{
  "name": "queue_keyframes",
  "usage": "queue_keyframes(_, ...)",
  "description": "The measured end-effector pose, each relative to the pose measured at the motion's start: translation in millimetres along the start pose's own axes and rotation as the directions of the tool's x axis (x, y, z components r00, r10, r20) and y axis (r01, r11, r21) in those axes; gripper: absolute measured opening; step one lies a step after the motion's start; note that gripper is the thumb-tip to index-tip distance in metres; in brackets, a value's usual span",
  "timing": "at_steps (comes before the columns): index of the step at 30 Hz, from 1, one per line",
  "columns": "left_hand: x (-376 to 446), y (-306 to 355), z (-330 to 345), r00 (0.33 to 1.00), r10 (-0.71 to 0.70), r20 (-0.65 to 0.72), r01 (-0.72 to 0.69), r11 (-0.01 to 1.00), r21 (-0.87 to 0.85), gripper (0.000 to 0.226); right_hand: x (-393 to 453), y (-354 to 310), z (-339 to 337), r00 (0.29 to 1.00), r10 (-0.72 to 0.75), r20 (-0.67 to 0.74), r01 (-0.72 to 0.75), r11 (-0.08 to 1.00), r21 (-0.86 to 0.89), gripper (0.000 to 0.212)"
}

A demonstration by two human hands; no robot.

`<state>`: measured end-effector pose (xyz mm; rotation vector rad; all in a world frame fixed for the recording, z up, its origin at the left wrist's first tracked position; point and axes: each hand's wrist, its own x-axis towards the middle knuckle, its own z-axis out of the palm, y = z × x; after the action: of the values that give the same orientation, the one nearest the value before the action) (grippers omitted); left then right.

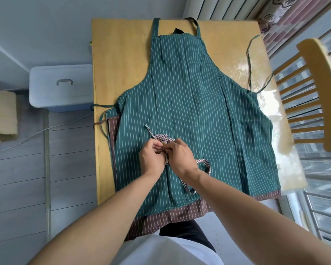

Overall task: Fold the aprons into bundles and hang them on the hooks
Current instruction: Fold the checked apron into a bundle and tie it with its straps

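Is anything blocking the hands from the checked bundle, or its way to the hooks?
Nothing is between them: the left hand and right hand both grip the checked bundle above the green apron. No hooks are in view, so that path cannot be judged.

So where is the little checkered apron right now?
In the head view, the checkered bundle sits low in the middle, on top of the green striped apron, gripped between the left hand and right hand.
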<state>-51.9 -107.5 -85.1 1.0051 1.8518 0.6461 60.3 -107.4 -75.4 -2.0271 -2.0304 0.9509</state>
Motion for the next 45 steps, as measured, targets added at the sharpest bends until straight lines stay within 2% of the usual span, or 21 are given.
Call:
queue_keyframes(2, 5, 0, -8, 0.975, -0.168, 0.143, 0.194, 0.962, -0.192, 0.025, 0, 3, -2, 0.995, -0.102, 0.001, 0.101, 0.990, -0.093, 0.030)
queue_keyframes(3, 9, 2, -13, 0.932, -0.240, 0.270, 0.313, 0.911, -0.270, 0.026, -1, 6, -5, 0.990, -0.139, 0.008, 0.138, 0.979, -0.149, 0.032)
queue_keyframes(4, 13, 4, -18, 0.875, -0.284, 0.392, 0.417, 0.853, -0.313, 0.027, -2, 10, -7, 0.986, -0.165, 0.026, 0.167, 0.965, -0.200, 0.035)
queue_keyframes(6, 23, 8, -25, 0.802, -0.304, 0.514, 0.502, 0.810, -0.303, 0.031, -2, 16, -9, 0.977, -0.205, 0.060, 0.214, 0.941, -0.264, 0.041)
queue_keyframes(10, 35, 10, -28, 0.788, -0.336, 0.515, 0.544, 0.771, -0.331, 0.029, 2, 20, -6, 0.937, -0.326, 0.123, 0.349, 0.868, -0.353, 0.034)
queue_keyframes(13, 36, 4, -29, 0.810, -0.340, 0.478, 0.551, 0.720, -0.422, 0.026, 6, 21, -7, 0.936, -0.338, 0.100, 0.352, 0.880, -0.318, 0.022)
queue_keyframes(14, 34, 1, -28, 0.828, -0.338, 0.448, 0.529, 0.736, -0.423, 0.024, 6, 21, -7, 0.938, -0.337, 0.080, 0.345, 0.890, -0.298, 0.021)
queue_keyframes(16, 29, -5, -28, 0.875, -0.302, 0.378, 0.436, 0.830, -0.347, 0.024, 5, 20, -8, 0.943, -0.327, 0.062, 0.331, 0.903, -0.274, 0.026)
queue_keyframes(19, 22, -11, -28, 0.933, -0.116, 0.341, 0.155, 0.984, -0.087, 0.030, 5, 18, -6, 0.944, -0.328, 0.040, 0.325, 0.902, -0.284, 0.014)
queue_keyframes(21, 20, -14, -26, 0.941, 0.002, 0.339, -0.031, 0.996, 0.082, 0.028, 6, 15, -6, 0.944, -0.326, 0.048, 0.325, 0.900, -0.291, 0.010)
queue_keyframes(24, 19, -13, -21, 0.931, 0.103, 0.349, -0.216, 0.929, 0.302, 0.019, 7, 12, -7, 0.946, -0.318, 0.069, 0.324, 0.907, -0.268, 0.014)
queue_keyframes(27, 21, -13, -21, 0.919, 0.126, 0.375, -0.272, 0.888, 0.369, 0.014, 7, 12, -7, 0.967, -0.250, 0.044, 0.254, 0.948, -0.194, 0.028)
queue_keyframes(32, 23, -15, -26, 0.929, 0.167, 0.329, -0.279, 0.902, 0.330, 0.010, 11, 9, -11, 0.946, -0.314, 0.074, 0.322, 0.902, -0.287, 0.007)
queue_keyframes(37, 22, -17, -26, 0.928, 0.193, 0.320, -0.291, 0.909, 0.297, 0.008, 13, 12, -9, 0.939, -0.294, 0.176, 0.340, 0.867, -0.364, 0.013)
queue_keyframes(39, 21, -17, -26, 0.942, 0.180, 0.283, -0.261, 0.923, 0.281, 0.008, 11, 11, -12, 0.939, -0.300, 0.165, 0.338, 0.889, -0.310, 0.018)
queue_keyframes(41, 20, -15, -24, 0.969, 0.103, 0.225, -0.155, 0.960, 0.232, 0.006, 9, 10, -16, 0.941, -0.293, 0.171, 0.331, 0.903, -0.273, 0.023)
queue_keyframes(43, 18, -13, -23, 0.969, -0.102, 0.226, 0.085, 0.993, 0.081, 0.004, 8, 13, -16, 0.943, -0.274, 0.188, 0.317, 0.913, -0.258, 0.023)
queue_keyframes(45, 15, -10, -22, 0.897, -0.281, 0.342, 0.343, 0.930, -0.134, 0.013, 9, 15, -16, 0.947, -0.250, 0.204, 0.295, 0.927, -0.234, 0.024)
